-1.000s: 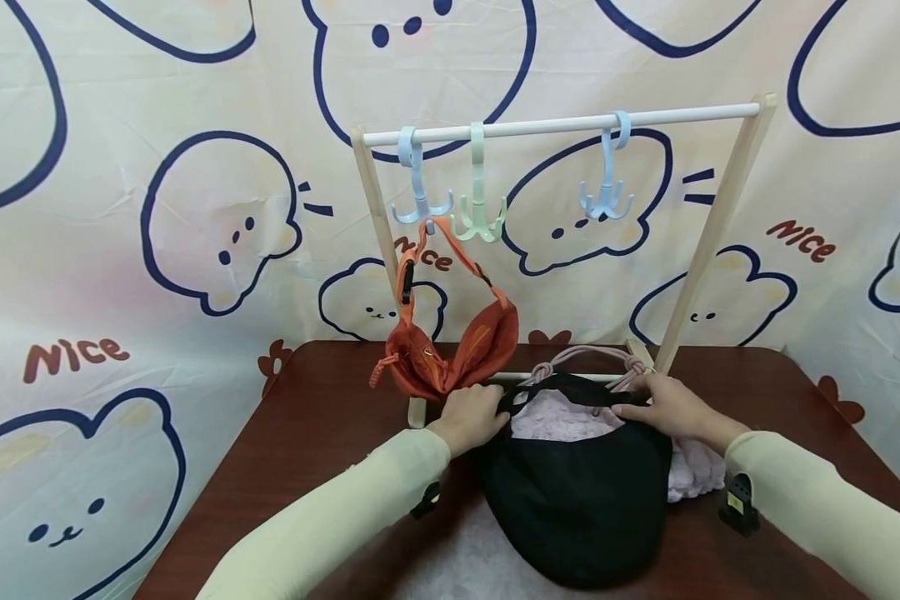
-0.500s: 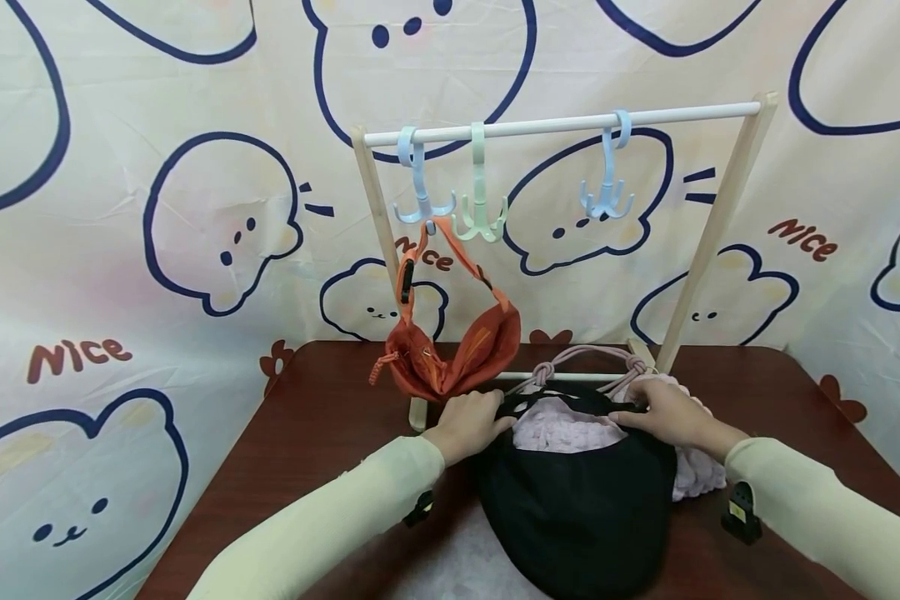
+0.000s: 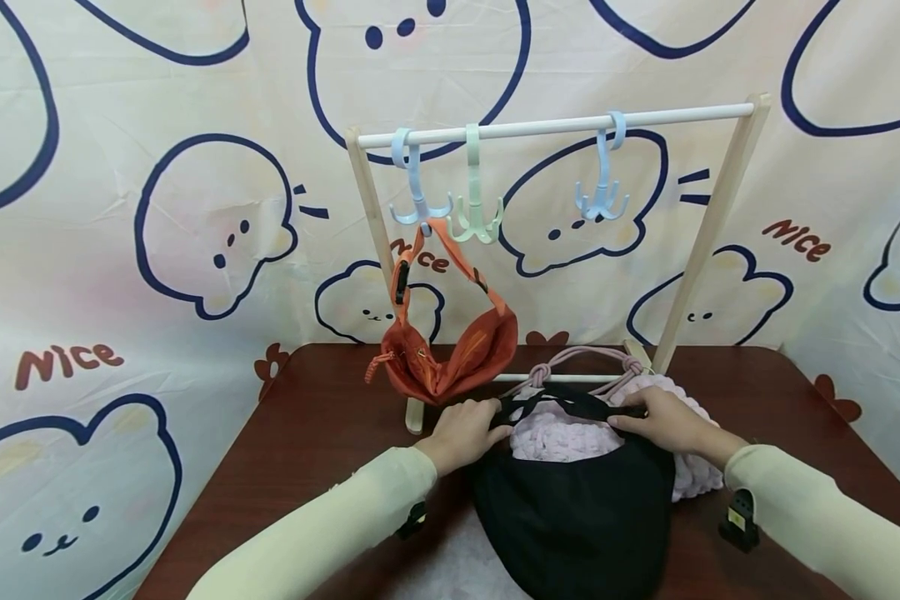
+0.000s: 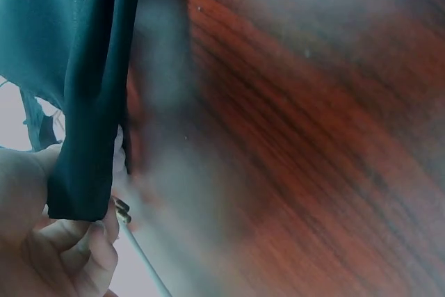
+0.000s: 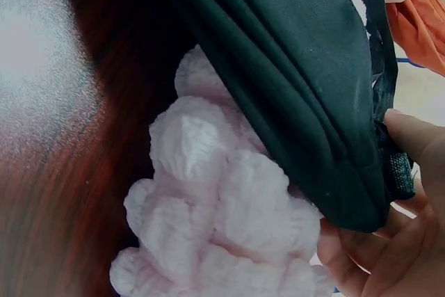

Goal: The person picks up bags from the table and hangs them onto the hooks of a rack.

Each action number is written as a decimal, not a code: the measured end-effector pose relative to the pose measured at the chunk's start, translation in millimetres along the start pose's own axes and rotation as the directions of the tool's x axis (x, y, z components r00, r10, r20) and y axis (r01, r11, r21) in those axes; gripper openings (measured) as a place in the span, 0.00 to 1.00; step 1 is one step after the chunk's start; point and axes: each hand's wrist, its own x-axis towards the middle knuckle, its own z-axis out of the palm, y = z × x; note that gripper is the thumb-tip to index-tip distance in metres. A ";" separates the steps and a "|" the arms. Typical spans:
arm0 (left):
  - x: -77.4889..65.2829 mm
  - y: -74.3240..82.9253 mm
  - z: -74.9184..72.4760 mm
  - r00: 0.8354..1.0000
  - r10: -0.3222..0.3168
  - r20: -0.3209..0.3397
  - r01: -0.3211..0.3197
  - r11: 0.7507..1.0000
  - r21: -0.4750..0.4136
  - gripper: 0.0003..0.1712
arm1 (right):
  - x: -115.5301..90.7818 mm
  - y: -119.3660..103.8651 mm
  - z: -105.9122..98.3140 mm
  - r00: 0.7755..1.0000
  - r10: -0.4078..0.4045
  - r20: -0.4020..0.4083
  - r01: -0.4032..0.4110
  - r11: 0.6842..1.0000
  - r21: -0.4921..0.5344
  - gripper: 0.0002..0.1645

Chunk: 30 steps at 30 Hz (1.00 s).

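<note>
A black cloth bag (image 3: pixel 573 521) hangs between my two hands, its top edge gaping in the head view. My left hand (image 3: pixel 461 435) pinches its left upper corner, thumb and fingertips on the fabric. At the opposite corner my right hand (image 3: pixel 666 422) grips the cloth near the black strap (image 5: pixel 384 53). Behind the black bag lies a pale pink, puffy bag (image 3: pixel 699 477) with knotted rope handles (image 3: pixel 581 354). The black cloth covers much of it, and pink shows through the gap. In the right wrist view, its quilted bulges (image 5: pixel 229 199) sit below the black fabric.
A rack with a white rail (image 3: pixel 555 127) and wooden legs (image 3: pixel 708 233) stands on the brown table (image 3: pixel 322 417). Blue hooks (image 3: pixel 602 196) and a green hook (image 3: pixel 475 208) hang there. An orange waist bag (image 3: pixel 487 346) hangs from the left blue hook, just beyond my left hand.
Both hands have come slightly toward me with the black bag. Its front edge sits lower, and the gap at its top shows wider, with more pink visible through it.
</note>
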 end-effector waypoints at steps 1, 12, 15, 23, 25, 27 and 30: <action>-0.6 -0.1 0.6 1.000 0.003 -0.001 -0.003 1.000 -0.003 0.19 | -0.4 0.8 0.6 1.000 -0.007 -0.002 0.007 1.000 0.005 0.16; -6.4 -3.6 2.6 0.999 0.031 -0.034 -0.032 0.999 -0.021 0.18 | -5.4 2.2 3.2 0.997 -0.064 -0.047 0.068 0.995 0.074 0.07; -8.1 -4.2 2.7 0.999 0.032 -0.035 -0.033 0.999 -0.022 0.18 | -5.9 1.7 3.7 0.997 -0.061 -0.047 0.064 0.995 0.078 0.07; -13.2 -6.8 2.6 0.997 0.056 -0.061 -0.059 0.997 -0.050 0.14 | -8.7 0.3 1.7 0.996 -0.081 -0.037 0.084 0.992 0.091 0.09; -14.3 -7.3 1.0 0.996 0.061 -0.064 -0.065 0.996 -0.067 0.13 | -9.0 0.6 0.6 0.995 -0.091 -0.039 0.094 0.991 0.094 0.08; -15.0 -7.5 -0.8 0.996 0.059 -0.062 -0.065 0.994 -0.087 0.12 | -9.2 0.7 -0.6 0.995 -0.093 -0.037 0.097 0.990 0.099 0.08; -15.6 -8.1 -3.0 0.997 0.049 -0.055 -0.055 0.993 -0.109 0.12 | -9.8 0.5 -2.0 0.996 -0.091 -0.026 0.093 0.990 0.103 0.07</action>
